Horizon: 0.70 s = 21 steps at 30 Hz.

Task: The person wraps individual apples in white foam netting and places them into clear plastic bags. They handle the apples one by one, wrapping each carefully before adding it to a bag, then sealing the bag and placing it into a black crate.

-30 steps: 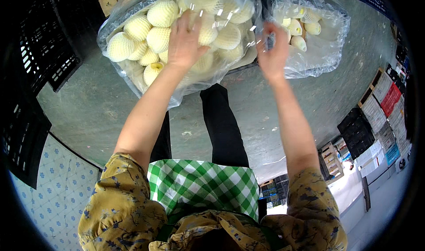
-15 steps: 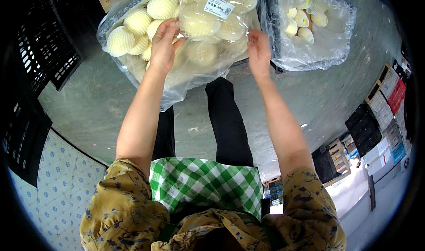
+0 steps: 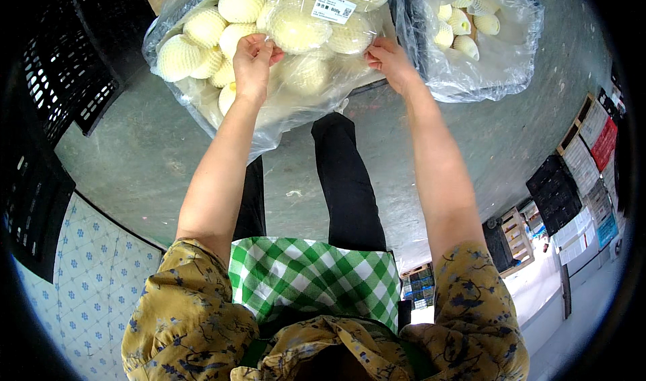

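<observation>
A clear plastic pack [image 3: 296, 28] holds several pale, round fruits in foam nets, with a white label [image 3: 333, 8] on top. It lies over a crate lined with a clear plastic liner [image 3: 269, 122]. My left hand [image 3: 253, 68] is closed, fingers pinching the pack's near left corner. At the near right corner, my right hand [image 3: 396, 66] pinches the film between thumb and fingers. More foam-netted fruits [image 3: 204, 28] sit in the crate, left of the pack. One netted fruit [image 3: 306, 76] shows through film just below the pack.
To the right stands a second lined crate [image 3: 481, 78] with several foam-netted fruits [image 3: 460, 23]. Black perforated crates [image 3: 50, 65] are stacked at the left. Below the work lies a grey-green floor [image 3: 141, 159]. Pallets [image 3: 518, 240] and papers are at the far right.
My right hand has moved inward and slightly up, onto the pack's near right corner. The pack has shifted slightly up, and my left fingers have moved slightly down along its edge.
</observation>
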Available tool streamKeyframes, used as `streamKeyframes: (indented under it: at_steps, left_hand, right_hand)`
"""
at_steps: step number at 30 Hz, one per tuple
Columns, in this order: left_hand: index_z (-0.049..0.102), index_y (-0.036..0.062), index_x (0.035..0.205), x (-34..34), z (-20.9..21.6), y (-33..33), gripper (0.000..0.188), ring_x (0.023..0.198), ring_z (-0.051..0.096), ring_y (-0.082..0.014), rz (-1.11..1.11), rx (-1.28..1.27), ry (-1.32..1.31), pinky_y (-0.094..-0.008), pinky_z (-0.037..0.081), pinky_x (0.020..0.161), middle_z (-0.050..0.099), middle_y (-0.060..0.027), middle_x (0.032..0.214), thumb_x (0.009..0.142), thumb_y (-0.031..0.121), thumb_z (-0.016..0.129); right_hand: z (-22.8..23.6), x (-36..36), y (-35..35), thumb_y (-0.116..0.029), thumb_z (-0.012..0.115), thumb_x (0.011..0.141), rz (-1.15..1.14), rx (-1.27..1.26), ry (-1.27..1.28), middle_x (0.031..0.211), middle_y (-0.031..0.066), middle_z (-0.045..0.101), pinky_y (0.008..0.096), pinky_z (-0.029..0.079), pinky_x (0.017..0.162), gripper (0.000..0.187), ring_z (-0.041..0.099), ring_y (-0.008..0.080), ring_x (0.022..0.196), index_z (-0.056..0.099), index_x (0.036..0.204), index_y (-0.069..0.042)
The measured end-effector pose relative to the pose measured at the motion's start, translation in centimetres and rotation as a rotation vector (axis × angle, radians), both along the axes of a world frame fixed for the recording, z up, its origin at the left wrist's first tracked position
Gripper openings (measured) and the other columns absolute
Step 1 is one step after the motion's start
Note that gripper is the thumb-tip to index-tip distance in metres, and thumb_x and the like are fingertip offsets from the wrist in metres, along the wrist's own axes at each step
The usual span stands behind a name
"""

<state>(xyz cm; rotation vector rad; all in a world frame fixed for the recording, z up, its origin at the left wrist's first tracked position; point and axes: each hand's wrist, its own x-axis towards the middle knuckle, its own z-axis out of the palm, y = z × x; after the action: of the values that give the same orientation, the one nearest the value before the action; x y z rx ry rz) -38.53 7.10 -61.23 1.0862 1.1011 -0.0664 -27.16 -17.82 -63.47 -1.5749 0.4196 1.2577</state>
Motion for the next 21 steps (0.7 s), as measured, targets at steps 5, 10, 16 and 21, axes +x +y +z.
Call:
streamKeyframes:
  at_steps: [5,10,16,21]
  left_hand:
    - [0.049,-0.0043,0.108,1.2,1.6,1.3,0.021,0.079,0.061,-0.0178,-0.042,-0.047,0.098,-0.0281,0.051,0.076,0.058,-0.0097,0.089,0.089,0.003,0.052]
    - [0.055,-0.0046,0.100,0.4,0.4,2.2,0.015,0.082,0.062,-0.0187,-0.155,-0.031,0.054,-0.0275,0.050,0.078,0.061,-0.0113,0.090,0.088,0.004,0.054]
    - [0.055,-0.0037,0.097,0.8,1.1,1.9,0.011,0.082,0.063,-0.0184,-0.114,-0.078,0.140,-0.0280,0.052,0.076,0.062,-0.0105,0.090,0.089,0.003,0.053]
    - [0.054,-0.0040,0.095,1.1,0.9,1.8,0.009,0.079,0.063,-0.0180,-0.158,-0.025,0.143,-0.0287,0.053,0.075,0.061,-0.0123,0.088,0.090,0.002,0.050]
  right_hand:
    - [0.4,0.1,0.1,-0.016,0.053,0.090,0.142,-0.028,0.044,0.090,0.0024,0.059,0.0236,0.042,0.072,0.017,0.054,0.0105,0.083,0.057,0.100,-0.004]
    - [0.2,-1.0,0.6,-0.015,0.055,0.088,0.040,0.033,0.084,0.083,0.0025,0.059,0.0222,0.041,0.065,0.012,0.054,0.0101,0.075,0.058,0.092,-0.003]
    - [0.4,-2.0,1.1,-0.012,0.056,0.088,-0.133,0.015,0.220,0.076,0.0008,0.056,0.0221,0.040,0.060,0.007,0.052,0.0092,0.069,0.058,0.087,-0.005]
    - [0.1,-3.2,1.8,-0.010,0.055,0.087,-0.222,-0.008,0.125,0.073,0.0005,0.055,0.0224,0.041,0.055,0.008,0.052,0.0093,0.064,0.059,0.088,-0.003]
